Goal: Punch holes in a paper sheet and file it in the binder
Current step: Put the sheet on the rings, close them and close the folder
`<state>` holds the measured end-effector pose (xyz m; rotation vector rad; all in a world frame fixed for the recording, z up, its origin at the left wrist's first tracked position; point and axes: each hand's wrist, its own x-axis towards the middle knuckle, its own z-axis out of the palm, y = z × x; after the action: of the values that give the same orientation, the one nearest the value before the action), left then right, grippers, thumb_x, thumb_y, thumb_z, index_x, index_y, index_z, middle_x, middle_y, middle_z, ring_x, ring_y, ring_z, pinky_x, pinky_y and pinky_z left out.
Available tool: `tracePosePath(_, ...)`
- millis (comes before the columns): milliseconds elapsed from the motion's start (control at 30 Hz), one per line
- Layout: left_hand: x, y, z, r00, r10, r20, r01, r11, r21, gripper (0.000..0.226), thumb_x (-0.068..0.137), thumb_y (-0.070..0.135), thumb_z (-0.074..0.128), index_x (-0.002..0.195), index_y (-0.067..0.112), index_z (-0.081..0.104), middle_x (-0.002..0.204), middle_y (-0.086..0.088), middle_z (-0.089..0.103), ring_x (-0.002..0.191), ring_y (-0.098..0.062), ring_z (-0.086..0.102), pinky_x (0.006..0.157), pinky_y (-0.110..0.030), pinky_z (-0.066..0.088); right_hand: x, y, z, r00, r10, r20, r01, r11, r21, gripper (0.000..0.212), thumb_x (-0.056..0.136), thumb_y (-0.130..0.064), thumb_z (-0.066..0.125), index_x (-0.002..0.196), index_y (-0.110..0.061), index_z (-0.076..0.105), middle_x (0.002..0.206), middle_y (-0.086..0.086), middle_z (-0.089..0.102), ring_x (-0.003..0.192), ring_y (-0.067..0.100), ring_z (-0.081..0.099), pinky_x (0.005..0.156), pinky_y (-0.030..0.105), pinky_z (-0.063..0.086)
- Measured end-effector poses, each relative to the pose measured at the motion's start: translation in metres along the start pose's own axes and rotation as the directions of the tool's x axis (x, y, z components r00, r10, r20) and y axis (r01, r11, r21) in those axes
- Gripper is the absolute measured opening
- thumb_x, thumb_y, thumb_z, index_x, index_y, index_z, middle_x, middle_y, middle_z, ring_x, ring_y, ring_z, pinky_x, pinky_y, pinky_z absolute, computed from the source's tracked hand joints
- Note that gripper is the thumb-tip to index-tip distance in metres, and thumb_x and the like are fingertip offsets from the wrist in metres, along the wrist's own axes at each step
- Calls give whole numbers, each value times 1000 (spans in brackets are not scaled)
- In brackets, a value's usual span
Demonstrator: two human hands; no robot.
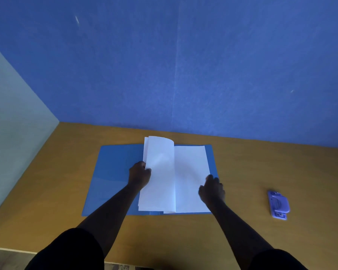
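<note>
Blue-walled wooden bench [47, 191]: binder [113, 176] open, left hand [140, 175] pinching turned pages [158, 172] back, right hand [211, 190] spread flat pinning sheet [189, 172]; punch [278, 205] aside.

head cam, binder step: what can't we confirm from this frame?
- Binder fastener at the spine: head view, covered by the turned sheets.
- Punched holes in the paper: not visible, hidden by the fold.
- Left hand fingertips: behind the sheets' edge.
- Hole punch details: too small.
- Right hand contact with the page: dark, unclear.
</note>
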<state>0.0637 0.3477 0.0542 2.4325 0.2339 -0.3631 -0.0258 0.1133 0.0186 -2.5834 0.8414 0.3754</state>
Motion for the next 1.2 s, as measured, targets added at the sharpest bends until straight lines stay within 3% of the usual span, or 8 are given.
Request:
tracePosePath(100, 4, -6, -1, 1000, -3, 4, 3, 1000, 5, 13, 84, 11, 57, 95, 5, 57, 84, -3, 56, 81, -22, 50, 70, -25, 37, 6, 14, 2, 995, 98, 33, -97, 995, -12, 50, 91, -24, 56, 135, -9, 36, 133, 15, 45, 122, 35, 47, 95, 44, 44)
tracePosePath(300, -1, -7, -1, 999, -37, 19, 37, 999, -5, 18, 86, 10, 56, 103, 3, 55, 91, -5, 54, 91, -25, 54, 69, -28, 37, 16, 20, 13, 981, 186, 48, -192, 962, 195, 46, 86, -15, 60, 126, 0, 43, 124, 20, 57, 113, 39, 56, 89, 42, 50)
tracePosePath(433, -3, -7, 0, 999, -34, 11, 35, 999, -27, 24, 87, 11, 57, 110, 4, 54, 99, -8, 58, 100, -30, 58, 69, -27, 39, 15, 27, 5, 976, 215, -27, -199, 940, 277, 7, 80, -6, 59, 78, -11, 55, 77, 10, 61, 74, 30, 58, 62, 28, 42)
tracePosePath(733, -17, -10, 4, 987, 158, -5, -158, 980, -121, 71, 86, 2, 54, 147, 30, 30, 98, -11, 65, 62, -11, 56, 47, -12, 42, 11, 25, -8, 987, 136, -88, -111, 965, 237, 23, 80, -5, 51, 94, -12, 69, 94, 8, 72, 82, 27, 66, 65, 27, 47)
tracePosePath(833, -20, -4, 3, 986, 166, 1, -165, 982, -95, 55, 86, 1, 52, 135, 26, 50, 88, -8, 66, 63, -9, 58, 48, -4, 39, 4, 14, -15, 986, 116, -121, -101, 987, 122, 27, 83, -11, 50, 101, -20, 66, 101, 2, 71, 90, 24, 65, 77, 31, 48)
tracePosePath(933, -16, -1, 7, 983, 175, 48, -173, 984, -52, 31, 86, 2, 51, 96, 21, 73, 104, 1, 72, 97, -11, 66, 60, 6, 34, -4, 0, -20, 994, 38, -105, -26, 992, 120, 25, 80, -15, 47, 100, -19, 63, 98, 3, 70, 87, 25, 65, 80, 33, 52)
tracePosePath(1067, -15, 11, 13, 985, 148, 89, -141, 986, -84, 20, 89, 16, 56, 88, 13, 76, 100, -1, 75, 98, -15, 66, 83, -17, 46, -18, -29, -25, 986, -156, -54, 163, 964, 209, 29, 79, -19, 50, 108, -21, 55, 91, 6, 69, 79, 25, 63, 68, 29, 48)
tracePosePath(1200, -14, 29, 19, 987, 97, 129, -83, 991, -104, 49, 94, 44, 52, 83, 3, 75, 83, -12, 73, 78, -21, 64, 85, -32, 50, -30, -56, -15, 892, -442, -96, 452, 863, 228, 21, 84, -23, 59, 105, -19, 60, 85, 3, 74, 78, 19, 72, 72, 24, 56)
